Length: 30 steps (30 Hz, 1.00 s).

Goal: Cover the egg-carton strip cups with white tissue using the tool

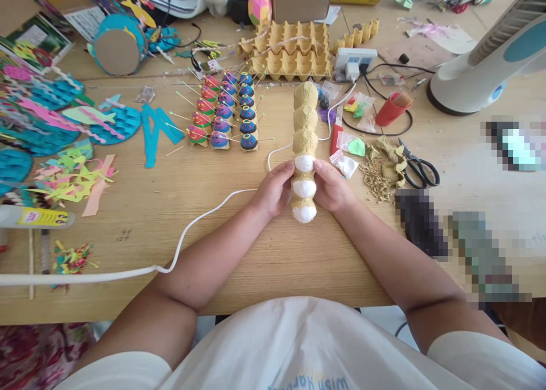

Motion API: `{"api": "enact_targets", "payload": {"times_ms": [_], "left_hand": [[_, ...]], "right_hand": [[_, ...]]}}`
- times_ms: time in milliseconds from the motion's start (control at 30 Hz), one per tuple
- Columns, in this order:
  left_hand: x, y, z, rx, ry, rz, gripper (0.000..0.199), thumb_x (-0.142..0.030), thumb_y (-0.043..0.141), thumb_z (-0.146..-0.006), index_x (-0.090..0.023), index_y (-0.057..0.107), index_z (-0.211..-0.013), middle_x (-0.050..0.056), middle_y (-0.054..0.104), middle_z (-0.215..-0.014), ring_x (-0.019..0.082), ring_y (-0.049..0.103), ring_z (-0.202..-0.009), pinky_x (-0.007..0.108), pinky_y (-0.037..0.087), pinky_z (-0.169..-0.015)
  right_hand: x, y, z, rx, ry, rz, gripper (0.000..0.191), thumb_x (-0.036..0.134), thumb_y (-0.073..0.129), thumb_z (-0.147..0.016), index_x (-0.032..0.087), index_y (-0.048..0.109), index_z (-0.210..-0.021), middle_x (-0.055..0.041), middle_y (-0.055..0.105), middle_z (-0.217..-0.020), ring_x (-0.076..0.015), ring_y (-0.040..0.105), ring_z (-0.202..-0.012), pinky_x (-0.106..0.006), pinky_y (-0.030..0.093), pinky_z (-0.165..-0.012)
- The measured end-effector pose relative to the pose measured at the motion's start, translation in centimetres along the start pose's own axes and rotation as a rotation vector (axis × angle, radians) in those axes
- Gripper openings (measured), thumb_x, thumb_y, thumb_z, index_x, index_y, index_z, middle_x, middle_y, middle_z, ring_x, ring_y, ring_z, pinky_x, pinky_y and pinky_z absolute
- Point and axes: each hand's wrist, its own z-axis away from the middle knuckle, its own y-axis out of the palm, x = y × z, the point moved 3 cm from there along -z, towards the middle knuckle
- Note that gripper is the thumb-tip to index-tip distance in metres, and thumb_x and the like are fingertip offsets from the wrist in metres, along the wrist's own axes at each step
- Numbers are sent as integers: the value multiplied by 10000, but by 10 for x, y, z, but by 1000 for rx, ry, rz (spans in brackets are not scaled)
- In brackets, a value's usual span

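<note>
A strip of egg carton [305, 140] with a row of rounded bumps lies lengthwise in front of me. The three bumps closest to me carry a white covering [304, 189]; the farther ones are bare yellowish cardboard. My left hand [275, 188] grips the strip's left side, thumb beside the third white bump from the near end. On the opposite side my right hand [333, 186] holds it the same way, its thumb touching that bump's edge. Both hands' lower fingers are partly hidden. Small bags of coloured clay [354, 145] lie just beyond my right hand.
Painted egg-carton strips [222, 111] with pins stand left of centre. Behind are egg trays [290, 49] and a power strip [356, 57]. Scissors [418, 165], carton scraps [384, 168] and a red cup [393, 108] sit right. A white cable [187, 231] crosses the left side.
</note>
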Motion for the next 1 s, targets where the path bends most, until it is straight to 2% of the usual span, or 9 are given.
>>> {"api": "enact_targets", "payload": {"times_ms": [200, 400, 533, 667, 733, 867, 1000], "left_hand": [[3, 0, 1, -48, -10, 15, 212, -290, 806, -1050, -184, 810, -867, 10, 767, -765, 134, 674, -702, 266, 570, -747], [4, -4, 0, -22, -8, 3, 200, -327, 870, -1007, -176, 822, -884, 15, 787, -805, 133, 682, -704, 275, 543, -703], [5, -5, 0, 2, 23, 10, 221, -354, 959, -926, -185, 823, -885, -1, 788, -798, 130, 697, -719, 262, 560, -714], [6, -7, -1, -24, 40, -24, 222, -377, 956, -931, -206, 819, -891, -2, 802, -824, 145, 719, -758, 282, 570, -762], [6, -8, -2, -37, 37, -43, 237, -392, 952, -933, -210, 809, -883, 1, 801, -825, 156, 725, -769, 298, 566, -780], [6, -9, -1, -27, 22, -71, 268, -430, 958, -915, -213, 804, -882, 7, 796, -809, 173, 715, -752, 316, 548, -755], [6, -10, 0, -24, 14, -77, 265, -401, 965, -907, -211, 791, -845, -6, 768, -758, 151, 679, -691, 292, 530, -698]], "right_hand": [[-4, -2, 1, -57, -14, -30, 447, 612, 996, -804, 284, 720, -932, -10, 813, -877, -246, 809, -968, -425, 683, -891], [-4, 0, 1, -28, -7, -22, 455, 659, 960, -816, 285, 740, -952, -28, 830, -895, -265, 802, -982, -420, 677, -878], [-3, 1, 3, -78, -17, -33, 449, 602, 1027, -761, 277, 755, -909, -7, 813, -857, -204, 748, -835, -364, 649, -799], [-2, 4, 4, -115, -31, -53, 483, 594, 1075, -691, 272, 751, -849, 13, 791, -811, -164, 702, -742, -327, 628, -741], [-1, 5, 4, -93, -17, -28, 499, 640, 1053, -698, 282, 751, -869, 4, 799, -817, -190, 730, -773, -349, 646, -753], [1, 7, 3, -26, 33, 16, 549, 777, 955, -740, 305, 760, -941, -35, 837, -871, -292, 821, -1001, -434, 702, -854], [2, 8, 2, -27, 45, 6, 535, 734, 986, -710, 300, 761, -928, -39, 844, -889, -316, 832, -1104, -447, 715, -919]]}}
